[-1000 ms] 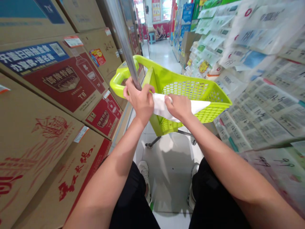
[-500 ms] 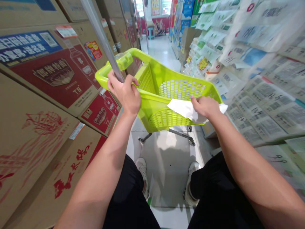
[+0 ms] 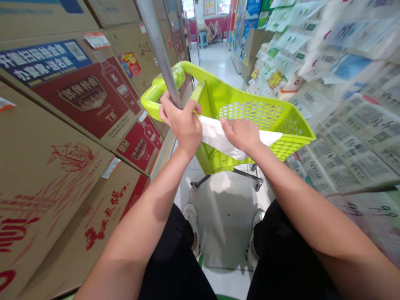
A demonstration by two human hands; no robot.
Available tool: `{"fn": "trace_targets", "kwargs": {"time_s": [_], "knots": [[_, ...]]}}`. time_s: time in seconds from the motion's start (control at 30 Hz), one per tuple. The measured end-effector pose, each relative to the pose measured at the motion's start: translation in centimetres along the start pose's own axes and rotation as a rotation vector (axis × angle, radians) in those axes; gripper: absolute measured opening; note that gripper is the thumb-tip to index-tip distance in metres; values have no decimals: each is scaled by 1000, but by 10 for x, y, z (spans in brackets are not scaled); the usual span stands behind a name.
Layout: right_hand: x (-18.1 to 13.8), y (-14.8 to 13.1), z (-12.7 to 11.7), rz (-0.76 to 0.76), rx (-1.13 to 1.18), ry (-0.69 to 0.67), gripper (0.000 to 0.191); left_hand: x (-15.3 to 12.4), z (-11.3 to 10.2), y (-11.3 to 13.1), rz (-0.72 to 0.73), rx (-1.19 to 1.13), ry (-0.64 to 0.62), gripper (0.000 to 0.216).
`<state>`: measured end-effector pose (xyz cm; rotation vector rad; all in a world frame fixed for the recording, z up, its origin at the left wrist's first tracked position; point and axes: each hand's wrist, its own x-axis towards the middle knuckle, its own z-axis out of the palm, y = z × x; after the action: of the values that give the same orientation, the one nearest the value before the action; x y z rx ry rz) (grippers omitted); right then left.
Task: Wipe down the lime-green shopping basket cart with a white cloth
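A lime-green shopping cart with a perforated basket stands before me, tilted in view. My left hand is closed round the lower part of a grey metal pole, at the cart's rim beside the green handle. My right hand presses a white cloth or tissue against the near rim of the basket, its fingers curled over the top. The white sheet spreads out on both sides of that hand, its left end close to my left hand. The right fingertips are partly hidden.
Stacked cardboard cartons line the left side. On the right, packaged goods in plastic with handwritten prices rise close to the cart. A tiled aisle runs ahead toward a blue stool. My shoes are on the floor below.
My right hand has slid left along the basket rim with the white sheet, nearer my left hand. My left hand keeps its grip on the pole. The view has shifted slightly.
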<state>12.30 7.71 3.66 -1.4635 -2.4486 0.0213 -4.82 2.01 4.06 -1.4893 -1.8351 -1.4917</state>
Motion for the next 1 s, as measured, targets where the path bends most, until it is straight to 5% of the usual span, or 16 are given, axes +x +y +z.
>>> {"fn": "trace_targets", "kwargs": {"time_s": [0.27, 0.47, 0.57, 0.83, 1.0], "knots": [[-6, 78, 4, 140, -100, -72, 84, 30, -3, -40, -97, -89, -58, 31], [-15, 115, 2, 246, -132, -47, 76, 19, -4, -30, -115, -96, -24, 27], [-19, 102, 0, 216, -111, -17, 77, 4, -4, -7, -109, -55, 21, 25], [-13, 11, 1, 20, 36, 134, 79, -22, -3, 37, -81, -10, 30, 20], [-3, 37, 4, 14, 5, 68, 79, -10, 4, 17, -39, -16, -2, 14]]}}
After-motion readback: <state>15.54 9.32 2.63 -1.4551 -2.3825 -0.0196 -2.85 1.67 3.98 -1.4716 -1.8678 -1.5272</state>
